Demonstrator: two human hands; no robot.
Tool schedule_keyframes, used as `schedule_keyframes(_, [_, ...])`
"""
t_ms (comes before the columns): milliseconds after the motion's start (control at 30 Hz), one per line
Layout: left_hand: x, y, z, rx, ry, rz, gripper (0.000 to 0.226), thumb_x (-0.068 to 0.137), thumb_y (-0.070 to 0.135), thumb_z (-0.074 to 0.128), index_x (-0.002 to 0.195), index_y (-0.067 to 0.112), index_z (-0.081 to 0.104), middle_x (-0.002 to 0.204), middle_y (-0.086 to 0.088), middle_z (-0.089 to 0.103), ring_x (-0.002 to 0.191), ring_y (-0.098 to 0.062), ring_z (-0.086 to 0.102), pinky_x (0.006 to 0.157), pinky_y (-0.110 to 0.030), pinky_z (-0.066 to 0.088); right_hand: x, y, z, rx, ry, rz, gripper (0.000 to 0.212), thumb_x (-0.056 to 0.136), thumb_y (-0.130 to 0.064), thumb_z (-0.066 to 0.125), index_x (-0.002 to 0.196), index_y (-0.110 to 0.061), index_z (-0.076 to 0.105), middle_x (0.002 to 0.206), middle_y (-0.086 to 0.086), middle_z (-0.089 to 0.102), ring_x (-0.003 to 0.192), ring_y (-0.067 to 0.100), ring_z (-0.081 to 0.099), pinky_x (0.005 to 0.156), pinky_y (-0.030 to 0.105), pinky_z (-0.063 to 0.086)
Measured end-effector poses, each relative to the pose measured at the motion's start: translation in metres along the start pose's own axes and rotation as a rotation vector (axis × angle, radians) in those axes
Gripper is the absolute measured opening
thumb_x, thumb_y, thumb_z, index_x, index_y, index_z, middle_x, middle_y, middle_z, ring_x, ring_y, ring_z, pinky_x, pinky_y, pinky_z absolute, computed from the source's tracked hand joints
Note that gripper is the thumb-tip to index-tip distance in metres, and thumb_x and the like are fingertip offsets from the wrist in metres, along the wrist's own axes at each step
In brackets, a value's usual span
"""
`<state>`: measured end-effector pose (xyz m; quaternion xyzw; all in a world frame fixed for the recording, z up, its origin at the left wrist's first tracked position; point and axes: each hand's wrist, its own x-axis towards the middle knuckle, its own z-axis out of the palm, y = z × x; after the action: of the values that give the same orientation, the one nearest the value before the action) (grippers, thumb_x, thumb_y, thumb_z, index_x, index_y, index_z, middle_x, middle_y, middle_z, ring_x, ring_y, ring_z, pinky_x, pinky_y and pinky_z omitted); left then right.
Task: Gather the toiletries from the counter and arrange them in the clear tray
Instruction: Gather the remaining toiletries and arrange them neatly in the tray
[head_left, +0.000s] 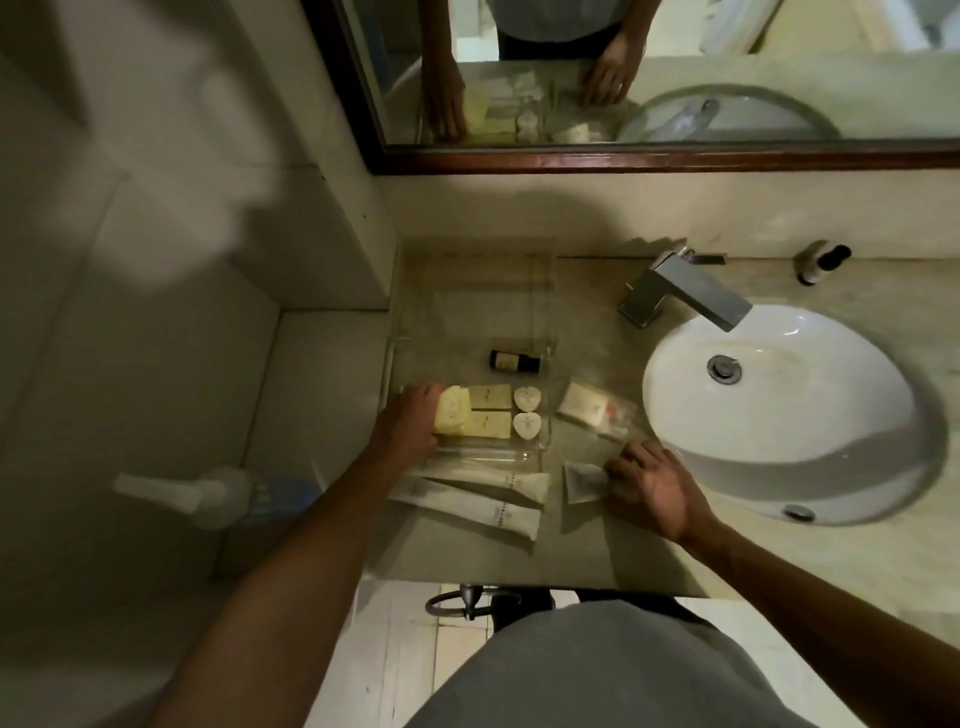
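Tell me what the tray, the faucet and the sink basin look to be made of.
Tray: clear acrylic or glass; the counter shows through its walls. Faucet: brushed grey metal, probably; dull, even sheen. Sink basin: glossy white ceramic, likely; bright highlights on the rim.

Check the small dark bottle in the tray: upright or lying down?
Lying down. The dark bottle rests on its side inside the clear tray, its cap end pointing right toward the sink.

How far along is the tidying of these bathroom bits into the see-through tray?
About halfway. Already in the clear tray: a dark bottle, two yellow packets and two white round soaps. The left hand is setting another yellow packet in; the right hand touches a small sachet. Left on the counter: two long white tubes and a clear-wrapped kit.
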<state>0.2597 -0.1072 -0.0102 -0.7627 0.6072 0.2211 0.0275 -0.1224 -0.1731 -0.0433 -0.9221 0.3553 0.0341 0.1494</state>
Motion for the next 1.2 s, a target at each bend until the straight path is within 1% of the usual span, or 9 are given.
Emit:
schedule_keyframes(133, [0.001,-0.005,-0.004,-0.021,-0.014,0.039,0.076,0.063,0.015,0.079,0.131,0.020,0.045,0.128,-0.006,0.054,0.111,-0.027,0.054,0.086,-0.037,0.050,-0.008,0.003,0.001,0.097,-0.007,0.038,0.038,0.076,-0.054,0.063,0.100,-0.024,0.061,0.102,0.000,0.060,0.091,0.024,0.058,0.077,0.031,0.040])
schedule_keyframes(300, [-0.001,-0.010,-0.006,0.025,-0.005,0.113,0.079,0.062,0.017,0.082,0.132,0.020,0.045,0.134,-0.005,0.050,0.115,-0.027,0.052,0.087,-0.037,0.047,0.010,-0.032,-0.018,0.287,0.243,0.200,0.037,0.074,-0.027,0.083,0.104,-0.019,0.063,0.097,0.001,0.067,0.084,0.015,0.057,0.071,0.026,0.039])
schedule_keyframes(400, [-0.008,-0.014,-0.004,0.141,0.041,0.170,0.086,0.064,0.018,0.083,0.138,0.013,0.042,0.142,-0.011,0.044,0.119,-0.032,0.049,0.094,-0.041,0.043,0.080,-0.068,-0.039,0.318,0.332,0.105,0.033,0.080,-0.028,0.077,0.108,-0.020,0.061,0.100,0.000,0.066,0.086,0.012,0.055,0.072,0.028,0.045])
schedule_keyframes(533, [-0.026,-0.022,0.002,0.104,0.118,0.155,0.085,0.052,0.027,0.088,0.127,0.015,0.050,0.122,-0.008,0.055,0.104,-0.029,0.056,0.083,-0.037,0.046,0.191,-0.122,-0.047,0.194,0.173,-0.027,0.025,0.087,-0.033,0.067,0.108,-0.022,0.062,0.102,0.001,0.065,0.087,0.016,0.054,0.073,0.029,0.040])
schedule_keyframes(700, [-0.039,-0.026,0.005,0.074,0.116,0.077,0.083,0.051,0.027,0.087,0.124,0.020,0.048,0.122,-0.005,0.050,0.096,-0.027,0.056,0.076,-0.037,0.051,0.260,-0.165,-0.024,0.038,0.003,-0.129,0.023,0.094,-0.036,0.060,0.112,-0.021,0.060,0.101,0.002,0.063,0.083,0.014,0.052,0.067,0.029,0.040])
schedule_keyframes(800, [-0.039,-0.027,0.001,0.062,0.148,0.057,0.079,0.055,0.028,0.086,0.124,0.019,0.049,0.120,-0.005,0.051,0.097,-0.025,0.055,0.075,-0.034,0.049,0.263,-0.165,-0.015,0.060,0.021,-0.131,0.032,0.090,-0.036,0.067,0.117,-0.022,0.059,0.107,0.003,0.061,0.087,0.014,0.053,0.069,0.029,0.044])
schedule_keyframes(933, [-0.024,-0.024,-0.010,0.085,0.169,0.054,0.075,0.059,0.014,0.081,0.127,0.018,0.049,0.119,-0.005,0.053,0.096,-0.026,0.056,0.074,-0.034,0.047,0.240,-0.154,-0.026,0.164,0.171,-0.129,0.044,0.087,-0.038,0.069,0.125,-0.019,0.058,0.117,0.003,0.059,0.098,0.018,0.056,0.079,0.033,0.051])
schedule_keyframes(1067, [0.004,-0.029,-0.014,0.076,0.051,0.094,0.074,0.061,0.020,0.083,0.126,0.023,0.048,0.115,-0.002,0.051,0.095,-0.025,0.058,0.072,-0.037,0.050,0.190,-0.115,-0.045,0.250,0.308,-0.055,0.034,0.089,-0.032,0.067,0.119,-0.019,0.058,0.114,0.003,0.060,0.098,0.018,0.056,0.078,0.034,0.052])
schedule_keyframes(1200, [0.013,-0.037,-0.014,0.021,-0.050,0.148,0.083,0.057,0.030,0.089,0.129,0.019,0.048,0.120,-0.005,0.052,0.099,-0.025,0.058,0.080,-0.040,0.052,0.132,-0.055,-0.050,0.247,0.316,0.055,0.030,0.090,-0.028,0.065,0.119,-0.020,0.058,0.117,0.004,0.059,0.103,0.019,0.054,0.080,0.035,0.051])
